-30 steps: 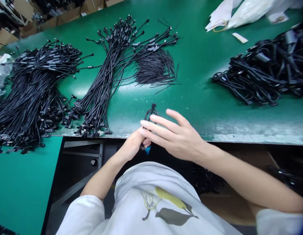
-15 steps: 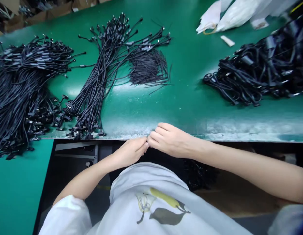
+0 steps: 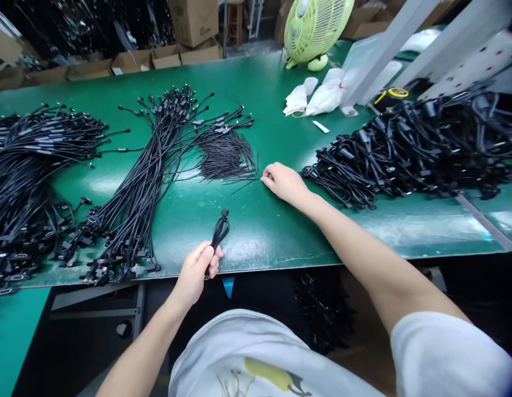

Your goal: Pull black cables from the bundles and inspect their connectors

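Note:
My left hand (image 3: 198,267) is closed around a small black cable (image 3: 220,231), folded into loops, above the front edge of the table. The cable's connector end points up and away from me. To the right of a heap of thin black ties (image 3: 226,157), my right hand (image 3: 284,183) has its fingers curled and pinched together. Its fingertips are at the ends of a few stray ties; whether one is between them is too small to tell. Left of the ties lies a bundle of straight black cables (image 3: 144,176) with connectors at both ends.
A larger pile of straight cables (image 3: 36,149) lies at the far left. Looped, bundled cables (image 3: 388,154) are heaped at right. Behind them are white plastic bags (image 3: 328,96), a tape measure (image 3: 391,98) and a green fan (image 3: 317,27). Cardboard boxes (image 3: 131,62) line the far edge.
My hands have parted from their meeting point at the table edge. The left has come up with the looped cable showing; the right has reached forward to the ties. The view has tilted up.

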Demonstrator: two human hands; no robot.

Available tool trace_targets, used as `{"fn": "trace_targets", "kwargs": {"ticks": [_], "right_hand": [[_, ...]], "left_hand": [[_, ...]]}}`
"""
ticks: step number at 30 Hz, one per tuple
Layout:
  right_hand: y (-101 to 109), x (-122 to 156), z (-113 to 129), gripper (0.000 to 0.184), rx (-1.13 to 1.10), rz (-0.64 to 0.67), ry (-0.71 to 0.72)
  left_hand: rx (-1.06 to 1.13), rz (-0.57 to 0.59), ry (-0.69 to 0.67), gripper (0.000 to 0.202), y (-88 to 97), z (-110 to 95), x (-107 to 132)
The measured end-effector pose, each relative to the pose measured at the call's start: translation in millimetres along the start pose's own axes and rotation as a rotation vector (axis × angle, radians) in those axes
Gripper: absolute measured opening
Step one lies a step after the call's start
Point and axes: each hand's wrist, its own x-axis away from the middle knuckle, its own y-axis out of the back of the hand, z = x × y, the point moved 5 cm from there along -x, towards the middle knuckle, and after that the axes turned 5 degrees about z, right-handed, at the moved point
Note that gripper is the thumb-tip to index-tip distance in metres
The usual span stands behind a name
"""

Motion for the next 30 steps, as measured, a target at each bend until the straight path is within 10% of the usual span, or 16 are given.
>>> {"fn": "trace_targets", "kwargs": {"ticks": [9, 17, 23, 30], "right_hand": [[17.2, 49.5, 1.6, 0.006, -0.120, -0.089, -0.107], [-22.0, 143.8, 99.0, 0.011, -0.746, 0.431, 0.117], [-19.1, 148.0, 115.9, 0.009, -0.606, 0.199, 0.313], [-8.0, 163.5, 143.5, 0.023, 0.316, -0.378, 0.815]], "left_hand": [[0.195, 0.039, 0.037, 0.036, -18.2, 4.1, -3.8], [0.092, 0.110, -0.101, 0.047, -37.4, 2.5, -8.2], [-0.276, -0.033, -0.228, 0.043, -24.1, -4.5, 0.0], [-0.781, -0.092, -0.364, 0.042, -20.5, -6.9, 8.1]]}}
